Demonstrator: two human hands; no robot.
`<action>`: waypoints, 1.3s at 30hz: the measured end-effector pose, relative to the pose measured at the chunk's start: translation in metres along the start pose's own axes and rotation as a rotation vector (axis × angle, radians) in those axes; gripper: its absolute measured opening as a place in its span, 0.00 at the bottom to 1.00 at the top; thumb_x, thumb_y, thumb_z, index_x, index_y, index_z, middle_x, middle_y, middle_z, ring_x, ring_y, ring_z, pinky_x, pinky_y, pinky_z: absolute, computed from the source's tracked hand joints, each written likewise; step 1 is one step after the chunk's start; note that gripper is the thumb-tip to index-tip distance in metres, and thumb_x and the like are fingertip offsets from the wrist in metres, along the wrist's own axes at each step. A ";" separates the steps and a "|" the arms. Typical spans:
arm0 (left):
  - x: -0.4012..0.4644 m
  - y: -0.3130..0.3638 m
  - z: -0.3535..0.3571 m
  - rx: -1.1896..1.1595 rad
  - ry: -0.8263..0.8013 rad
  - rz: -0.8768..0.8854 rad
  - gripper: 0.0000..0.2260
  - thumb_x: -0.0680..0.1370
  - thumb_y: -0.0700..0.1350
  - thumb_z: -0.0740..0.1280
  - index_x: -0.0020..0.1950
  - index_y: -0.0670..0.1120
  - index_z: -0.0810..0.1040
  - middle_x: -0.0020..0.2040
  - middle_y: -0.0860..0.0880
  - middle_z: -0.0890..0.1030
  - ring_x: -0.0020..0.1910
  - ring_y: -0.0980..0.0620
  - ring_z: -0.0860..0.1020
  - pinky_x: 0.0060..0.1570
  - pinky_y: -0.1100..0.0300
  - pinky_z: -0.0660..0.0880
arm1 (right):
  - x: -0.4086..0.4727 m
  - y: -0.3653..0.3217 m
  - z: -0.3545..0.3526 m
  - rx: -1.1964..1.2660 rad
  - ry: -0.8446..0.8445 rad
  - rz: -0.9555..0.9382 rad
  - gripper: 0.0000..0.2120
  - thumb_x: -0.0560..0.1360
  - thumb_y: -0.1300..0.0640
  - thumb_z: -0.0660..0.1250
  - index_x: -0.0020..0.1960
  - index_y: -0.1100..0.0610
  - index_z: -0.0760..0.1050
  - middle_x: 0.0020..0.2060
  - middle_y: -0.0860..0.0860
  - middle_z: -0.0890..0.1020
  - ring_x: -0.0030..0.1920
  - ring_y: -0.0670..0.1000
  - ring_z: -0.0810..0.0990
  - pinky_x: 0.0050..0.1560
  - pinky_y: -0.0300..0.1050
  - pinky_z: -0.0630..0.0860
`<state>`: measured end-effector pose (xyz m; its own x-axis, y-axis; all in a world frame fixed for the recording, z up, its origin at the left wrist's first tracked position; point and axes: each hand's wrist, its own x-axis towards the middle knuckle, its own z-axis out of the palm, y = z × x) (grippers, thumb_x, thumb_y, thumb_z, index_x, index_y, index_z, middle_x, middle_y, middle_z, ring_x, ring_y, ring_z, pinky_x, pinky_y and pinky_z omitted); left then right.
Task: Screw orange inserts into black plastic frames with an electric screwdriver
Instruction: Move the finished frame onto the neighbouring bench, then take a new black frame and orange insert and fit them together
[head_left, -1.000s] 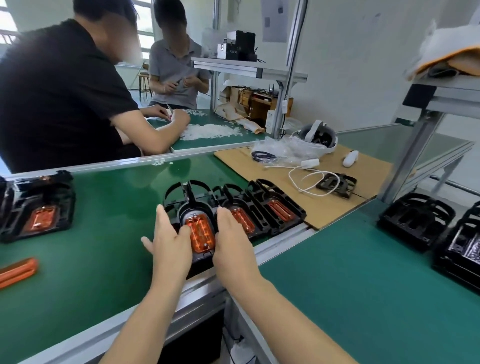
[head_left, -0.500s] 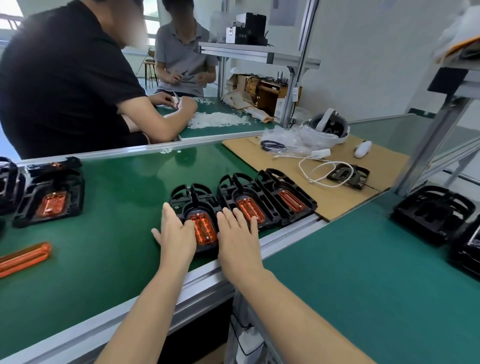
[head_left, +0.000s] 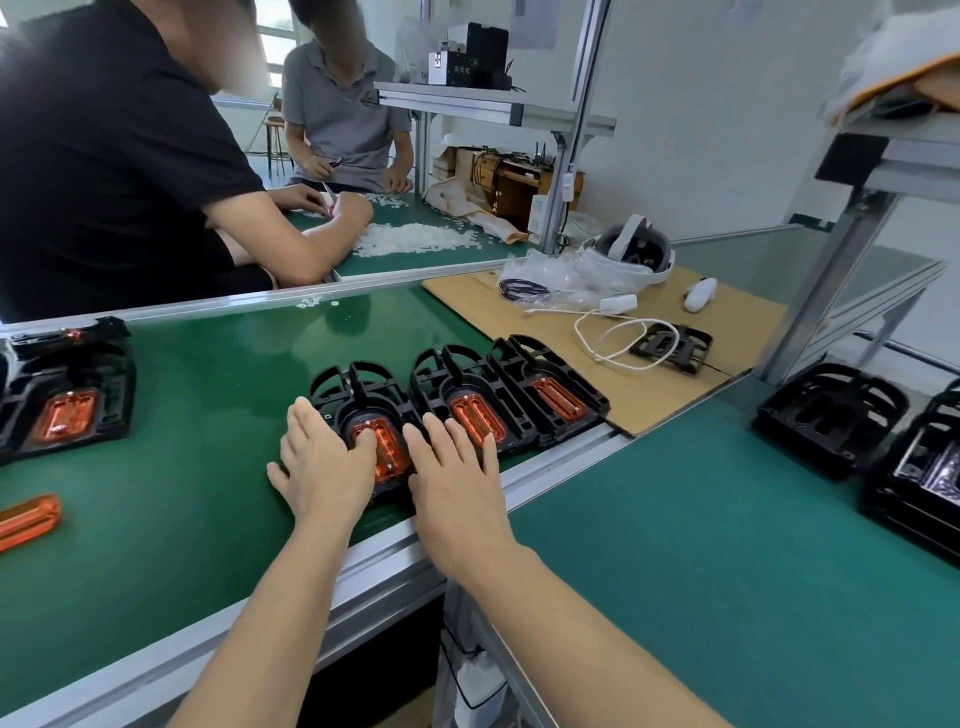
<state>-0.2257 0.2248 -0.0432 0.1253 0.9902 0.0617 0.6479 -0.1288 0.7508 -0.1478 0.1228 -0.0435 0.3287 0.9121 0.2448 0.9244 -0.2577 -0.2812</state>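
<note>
Your left hand (head_left: 319, 462) lies flat with straight fingers on the near black frame (head_left: 363, 400) at the front edge of the green table (head_left: 208, 395), one fingertip pressing the orange insert (head_left: 384, 447) seated in it. Your right hand (head_left: 457, 470) also lies flat and open, spread across that frame's right side and the middle frame (head_left: 467, 400) beside it, touching its orange insert. A third frame (head_left: 550, 387) with an insert sits just to the right, against the cardboard sheet (head_left: 675, 364). A loose orange insert (head_left: 26, 519) lies far left on the table.
</note>
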 end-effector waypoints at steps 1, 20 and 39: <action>-0.001 0.001 -0.001 0.017 0.011 0.010 0.35 0.79 0.52 0.61 0.78 0.44 0.44 0.79 0.46 0.49 0.77 0.47 0.50 0.73 0.45 0.44 | -0.001 0.001 -0.002 0.000 0.006 0.009 0.24 0.83 0.56 0.52 0.78 0.50 0.49 0.78 0.50 0.51 0.78 0.52 0.45 0.74 0.60 0.39; -0.108 0.084 0.062 -0.080 -0.267 0.590 0.28 0.82 0.47 0.56 0.78 0.48 0.47 0.79 0.51 0.48 0.77 0.54 0.46 0.75 0.54 0.45 | -0.089 0.088 -0.045 -0.018 0.036 0.548 0.25 0.84 0.49 0.44 0.79 0.46 0.40 0.78 0.44 0.43 0.78 0.47 0.40 0.74 0.61 0.36; -0.242 0.179 0.161 -0.223 -0.995 0.651 0.23 0.83 0.46 0.54 0.78 0.46 0.54 0.78 0.50 0.57 0.76 0.53 0.54 0.72 0.59 0.51 | -0.204 0.195 -0.122 -0.175 0.194 0.992 0.25 0.84 0.48 0.45 0.79 0.49 0.41 0.79 0.46 0.43 0.78 0.48 0.41 0.74 0.61 0.37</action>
<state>-0.0186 -0.0468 -0.0298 0.9666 0.2561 0.0107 0.1172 -0.4786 0.8702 -0.0110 -0.1525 -0.0347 0.9716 0.2000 0.1263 0.2298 -0.9248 -0.3033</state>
